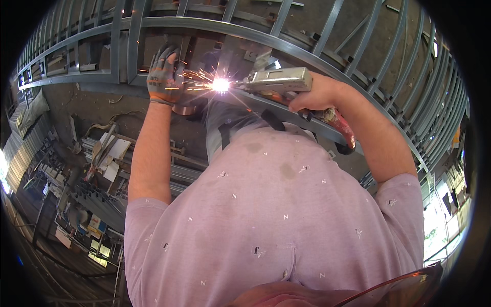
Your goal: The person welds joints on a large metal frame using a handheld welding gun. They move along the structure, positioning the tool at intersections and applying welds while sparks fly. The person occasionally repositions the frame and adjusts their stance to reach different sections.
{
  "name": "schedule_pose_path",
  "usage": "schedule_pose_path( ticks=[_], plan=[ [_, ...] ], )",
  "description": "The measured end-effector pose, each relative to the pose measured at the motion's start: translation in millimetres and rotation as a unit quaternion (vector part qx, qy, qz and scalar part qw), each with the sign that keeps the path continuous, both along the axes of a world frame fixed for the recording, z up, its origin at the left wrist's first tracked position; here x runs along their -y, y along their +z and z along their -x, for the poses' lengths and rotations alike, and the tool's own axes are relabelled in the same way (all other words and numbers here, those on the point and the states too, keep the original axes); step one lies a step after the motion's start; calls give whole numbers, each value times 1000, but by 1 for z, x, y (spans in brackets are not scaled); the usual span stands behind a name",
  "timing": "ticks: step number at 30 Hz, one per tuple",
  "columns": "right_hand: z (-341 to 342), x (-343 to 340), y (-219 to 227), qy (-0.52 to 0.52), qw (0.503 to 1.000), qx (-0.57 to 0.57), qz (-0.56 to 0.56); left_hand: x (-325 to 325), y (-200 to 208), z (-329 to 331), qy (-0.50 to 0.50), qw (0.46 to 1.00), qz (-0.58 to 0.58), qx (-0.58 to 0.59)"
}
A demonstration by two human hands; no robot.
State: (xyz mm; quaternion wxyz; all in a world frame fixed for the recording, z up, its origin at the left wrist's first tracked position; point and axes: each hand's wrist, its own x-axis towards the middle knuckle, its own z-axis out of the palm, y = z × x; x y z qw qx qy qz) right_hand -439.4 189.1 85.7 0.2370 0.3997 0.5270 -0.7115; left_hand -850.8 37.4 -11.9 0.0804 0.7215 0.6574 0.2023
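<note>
My right hand (325, 92), bare, is wrapped round the handle of a boxy grey welding gun (279, 80), with a worn red sleeve (341, 128) trailing below the grip. The gun's tip points left into a bright arc (221, 85) that throws orange sparks toward my other hand. That one, my left hand (164, 77), wears a grey glove with an orange cuff and lies against the steel frame (128, 64), fingers stretched away from me. Its palm is hidden. Glare covers the weld spot. Beside the left wrist shows a rounded copper-coloured piece (185, 109), partly hidden.
Barred metal frames curve across the far side, with a dense row of bars (434, 102) at right. Pale sheets (116, 156) and stacked metal lengths (97, 197) lie on the left. A grey sack (33, 110) sits at far left. My legs are close under the work.
</note>
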Motion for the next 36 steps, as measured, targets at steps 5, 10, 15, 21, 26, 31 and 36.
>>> schedule_pose_path(
  ticks=[5,10,15,21,26,31,36],
  plan=[
    [-52,-12,5,-79,994,-64,40,1,0,0,7,1000,14,-20],
    [-76,-7,16,-31,998,-38,40,-1,6,-5,9,1000,5,-2],
    [-79,4,9,-17,999,1,49,-3,7,-5,4,1000,6,-4],
    [-75,6,-1,4,1000,1,-2,1,-1,1,6,1000,10,-19],
    [-84,13,-16,-16,999,-28,-32,0,-2,1,8,1000,12,-4],
    [-65,2,-1,23,998,50,34,1,-1,1,7,1000,10,-15],
    [-72,9,-7,-2,1000,25,-7,0,-3,1,2,1000,9,-14]
  ],
)
